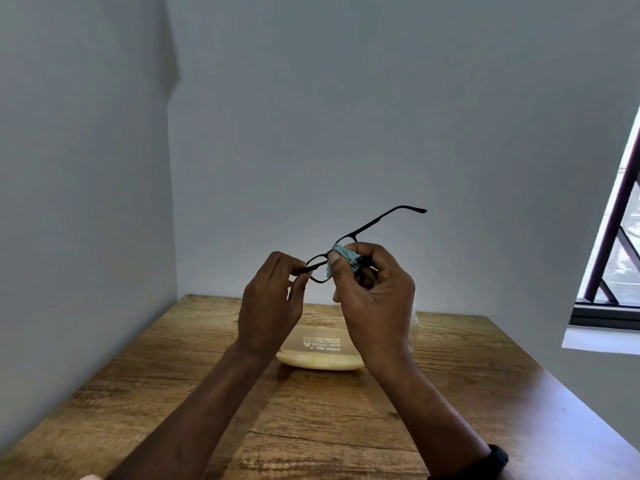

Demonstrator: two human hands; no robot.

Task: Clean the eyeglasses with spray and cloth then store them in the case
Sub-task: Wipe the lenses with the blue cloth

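I hold black-framed eyeglasses (375, 223) up above the table, one temple arm pointing up and to the right. My left hand (270, 306) pinches the frame's left end between thumb and fingers. My right hand (374, 299) pinches a light blue cloth (348, 257) around the right lens, which the cloth and fingers hide. Below the hands, a cream-coloured glasses case (320, 360) with a clear lid and white print lies on the wooden table (173, 393). No spray bottle is in view.
Grey walls close in the table at the left and the back. A window with a dark frame and bars (616, 258) is at the right. A black band sits on my right wrist (497, 459).
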